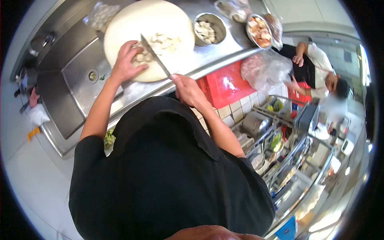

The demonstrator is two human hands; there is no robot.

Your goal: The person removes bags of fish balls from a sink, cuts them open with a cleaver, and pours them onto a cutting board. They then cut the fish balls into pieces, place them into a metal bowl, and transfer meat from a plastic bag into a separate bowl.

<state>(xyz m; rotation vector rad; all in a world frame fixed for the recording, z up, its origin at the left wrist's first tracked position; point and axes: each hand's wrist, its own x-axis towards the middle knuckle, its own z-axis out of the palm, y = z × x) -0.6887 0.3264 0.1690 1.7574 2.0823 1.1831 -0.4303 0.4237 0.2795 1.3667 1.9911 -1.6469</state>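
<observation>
A large round cream cutting board point(124, 24) lies across the counter beside the sink. My left hand point(127, 62) rests at its left side, thumb and fingers curved around several small pale, roundish food pieces point(143, 58). My right hand point(190, 91) is closed around the handle of a knife point(156, 58) at the board's near edge. The blade slants up and left across the board, between the pieces at my left hand and a spread of cut pale chunks point(165, 42) on its far side.
Left of the board is a steel sink point(76, 86). A bag of pale balls point(102, 16) lies behind the board. To the right stand a steel pot of pale chunks point(206, 30) and a bowl of orange-brown pieces point(259, 32). Below is a red crate point(226, 84); another person point(316, 68) stands beyond.
</observation>
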